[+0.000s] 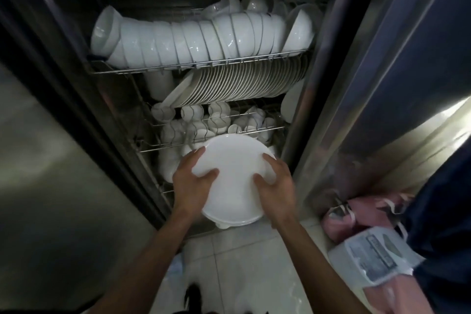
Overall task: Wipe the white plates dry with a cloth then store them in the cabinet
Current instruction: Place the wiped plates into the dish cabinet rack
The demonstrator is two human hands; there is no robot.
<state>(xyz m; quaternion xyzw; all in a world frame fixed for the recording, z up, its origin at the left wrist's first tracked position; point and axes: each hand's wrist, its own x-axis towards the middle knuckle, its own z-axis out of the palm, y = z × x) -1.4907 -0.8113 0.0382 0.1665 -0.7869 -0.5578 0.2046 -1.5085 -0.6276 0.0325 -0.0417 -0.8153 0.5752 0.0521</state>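
I'm in a commercial kitchen: a steel cabinet [318,120] with wire racks [204,65] crammed with white bowls [178,41] and plates [242,81].

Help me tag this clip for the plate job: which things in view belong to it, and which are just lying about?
Belongs to the job:
- stack of white plates
- left hand and right hand, gripping it
- cabinet
- row of plates

Lying about:
- pink bags
- plastic container
- bowls
- small cups

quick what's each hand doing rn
Left hand: closed on the left rim of the stack of white plates.
Right hand: closed on the stack's right rim.
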